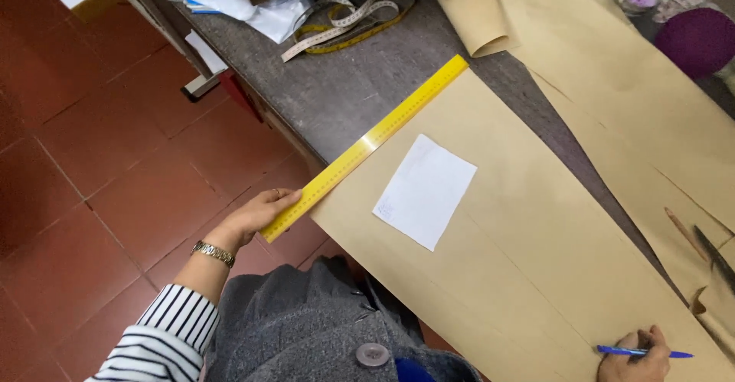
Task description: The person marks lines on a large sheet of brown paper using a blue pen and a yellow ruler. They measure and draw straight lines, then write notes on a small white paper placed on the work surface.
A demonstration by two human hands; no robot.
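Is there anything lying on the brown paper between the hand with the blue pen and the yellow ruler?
Yes. A white slip of paper lies flat on the brown paper, just beside the yellow ruler that the left hand holds. The right hand with the blue pen is at the sheet's near corner; nothing else lies between.

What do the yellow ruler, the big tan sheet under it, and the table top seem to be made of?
Yellow ruler: probably painted metal or hard plastic; it stays straight and shows a small glossy glare. Tan sheet: matte brown paper, likely pattern paper; it lies flat with sharp cut edges and drawn lines. Table top: grey, mottled and dull, perhaps stone or laminate; the look leaves it open.
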